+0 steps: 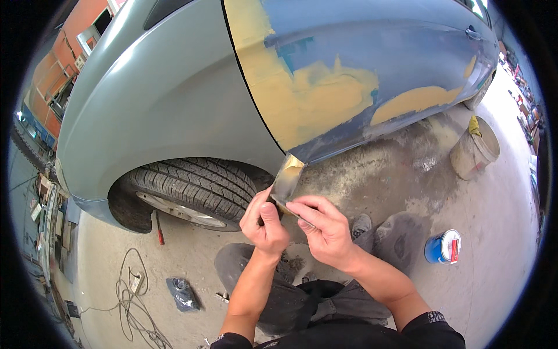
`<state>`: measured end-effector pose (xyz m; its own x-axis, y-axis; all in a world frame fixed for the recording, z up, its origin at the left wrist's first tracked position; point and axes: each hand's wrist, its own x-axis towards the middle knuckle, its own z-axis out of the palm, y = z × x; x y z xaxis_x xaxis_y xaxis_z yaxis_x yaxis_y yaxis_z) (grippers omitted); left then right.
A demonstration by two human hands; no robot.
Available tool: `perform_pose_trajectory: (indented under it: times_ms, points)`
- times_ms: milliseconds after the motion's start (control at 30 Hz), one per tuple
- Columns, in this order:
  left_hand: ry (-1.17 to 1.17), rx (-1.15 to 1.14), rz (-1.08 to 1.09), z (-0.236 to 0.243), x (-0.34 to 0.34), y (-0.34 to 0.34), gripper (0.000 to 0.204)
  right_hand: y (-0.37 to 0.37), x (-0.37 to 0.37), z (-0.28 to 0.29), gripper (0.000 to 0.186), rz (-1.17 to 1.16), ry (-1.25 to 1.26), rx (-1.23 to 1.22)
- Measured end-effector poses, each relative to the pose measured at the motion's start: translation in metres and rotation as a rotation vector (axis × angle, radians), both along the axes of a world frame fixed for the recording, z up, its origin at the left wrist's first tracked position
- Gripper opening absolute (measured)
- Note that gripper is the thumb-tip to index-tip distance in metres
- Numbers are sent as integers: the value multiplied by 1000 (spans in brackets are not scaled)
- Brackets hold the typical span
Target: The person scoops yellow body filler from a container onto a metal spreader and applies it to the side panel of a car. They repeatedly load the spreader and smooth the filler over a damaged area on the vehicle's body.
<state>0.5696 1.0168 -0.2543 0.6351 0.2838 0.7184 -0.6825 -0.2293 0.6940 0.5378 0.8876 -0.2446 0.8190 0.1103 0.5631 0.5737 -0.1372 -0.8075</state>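
In front of the car door, both my hands are raised close together. Closed fingers of my left hand [264, 227] grip a grey, flat putty spreader [285, 181] that tilts up and away. Yellow filler sits on its far end. My right hand [328, 231] pinches a second thin flat blade [301, 216], seen nearly edge-on, against the near end of the spreader; its full shape is hidden by my fingers. Beyond them, the blue-grey door [407, 49] carries broad patches of yellow filler [325, 102].
A grey-green fender [157, 99] and front tyre [197, 186] stand at the left. A red-handled tool [158, 230], a dark plastic bag [182, 294] and cables [136, 302] lie on the floor. At the right are a blue can [437, 249] and a dirty bucket [468, 156] with a yellow cloth.
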Motion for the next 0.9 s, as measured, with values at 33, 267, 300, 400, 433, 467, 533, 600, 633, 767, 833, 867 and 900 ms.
perform_pose_trajectory:
  times_ms: [33,267,300,400,433,467,533,600,633,767,833,867,900]
  points:
    - [1,-30,14,1,1,3,38,-3,2,0,22,48,73,-3]
    - [96,-428,-147,-2,-3,2,41,-44,57,40,36,378,354,1202]
    - [172,-482,-208,-2,-3,0,41,-43,58,41,34,357,376,1220]
    - [312,-566,-308,-2,0,-1,39,-41,54,35,32,508,457,1059]
    - [322,-571,-309,-1,1,0,39,-37,50,30,33,456,443,851]
    - [314,-583,-315,0,1,1,39,-40,45,27,32,320,454,532]
    - [313,-603,-280,2,1,2,39,-44,40,22,29,138,294,80]
    - [271,-574,-221,3,0,0,38,-44,35,21,27,23,309,60]
    - [241,-531,-181,2,-1,-2,38,-44,34,22,27,-83,409,47]
    - [71,-113,27,0,-5,-9,35,-23,31,25,26,-113,254,356]
    - [-36,4,11,-1,-5,-9,33,-15,25,24,25,-131,101,200]
    - [-88,67,-2,0,-4,-9,32,-11,21,22,25,-140,41,108]
    - [-62,78,-25,1,-5,-6,33,-9,16,20,25,-112,43,97]
